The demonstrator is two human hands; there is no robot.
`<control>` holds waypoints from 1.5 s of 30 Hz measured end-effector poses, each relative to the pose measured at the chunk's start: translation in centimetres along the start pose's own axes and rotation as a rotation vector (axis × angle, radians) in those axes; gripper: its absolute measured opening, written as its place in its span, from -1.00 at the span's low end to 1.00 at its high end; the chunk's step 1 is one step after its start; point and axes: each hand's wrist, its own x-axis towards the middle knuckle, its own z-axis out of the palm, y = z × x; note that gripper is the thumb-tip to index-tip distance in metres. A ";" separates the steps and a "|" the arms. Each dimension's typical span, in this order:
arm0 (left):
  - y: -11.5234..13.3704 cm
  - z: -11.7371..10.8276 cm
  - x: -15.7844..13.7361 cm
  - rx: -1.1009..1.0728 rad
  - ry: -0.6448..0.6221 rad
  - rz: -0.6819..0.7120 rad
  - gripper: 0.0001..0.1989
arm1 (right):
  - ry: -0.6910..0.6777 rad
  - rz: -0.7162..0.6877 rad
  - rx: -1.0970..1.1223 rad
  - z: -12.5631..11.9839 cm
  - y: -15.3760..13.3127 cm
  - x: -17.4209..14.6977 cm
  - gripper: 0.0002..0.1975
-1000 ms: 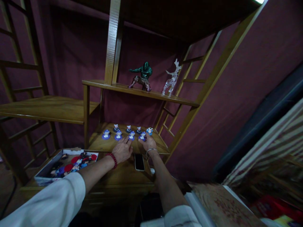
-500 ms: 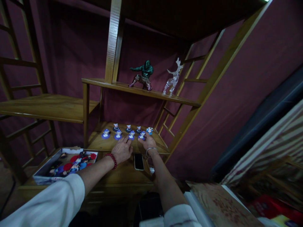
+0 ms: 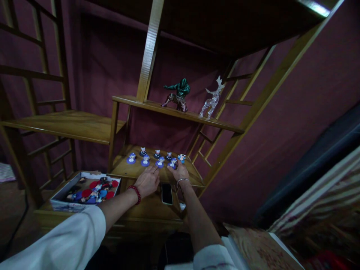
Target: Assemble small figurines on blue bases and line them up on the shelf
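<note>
Two rows of small figurines stand on the low wooden shelf (image 3: 135, 171). The front row has purple bases: a left-end figurine (image 3: 131, 158), another beside it (image 3: 145, 160), and a third figurine (image 3: 160, 162). My right hand (image 3: 180, 173) has its thumb and fingers around the right-end purple figurine (image 3: 172, 163), which stands on the shelf. My left hand (image 3: 147, 182) lies at the shelf's front edge with fingers stretched forward, just short of the third figurine; whether a fingertip touches its base I cannot tell. Behind are dark-based figurines (image 3: 157, 153) and a blue-based one (image 3: 181, 158).
A shallow cardboard box (image 3: 59, 204) of jumbled figurines sits at the left. A phone (image 3: 167, 194) lies between my forearms. The upper shelf (image 3: 152, 106) bears a green-and-bronze crouching statue (image 3: 180, 93) and a clear deer (image 3: 211, 100). Slanted posts (image 3: 247, 123) frame the right side.
The view has shifted, so the shelf and box appear farther right. Both hands keep nearly the same places by the front row, my right hand still at the right-end figurine.
</note>
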 end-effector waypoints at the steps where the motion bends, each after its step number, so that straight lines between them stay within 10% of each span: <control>1: 0.0 -0.2 -0.3 -0.017 0.004 0.015 -0.68 | 0.002 -0.002 0.000 0.0 0.0 0.0 -0.42; 11: -1.6 -2.7 -2.9 0.082 0.147 -0.193 -0.63 | 0.006 -0.019 -0.038 0.3 0.2 0.3 -0.45; 25: -1.7 -2.0 -0.9 0.224 -0.039 -0.325 -0.59 | 0.006 -0.006 -0.066 0.9 0.9 0.7 -0.50; 45: -2.0 -2.1 -0.8 0.238 -0.019 -0.295 -0.61 | 0.024 -0.016 -0.076 1.0 1.0 0.6 -0.50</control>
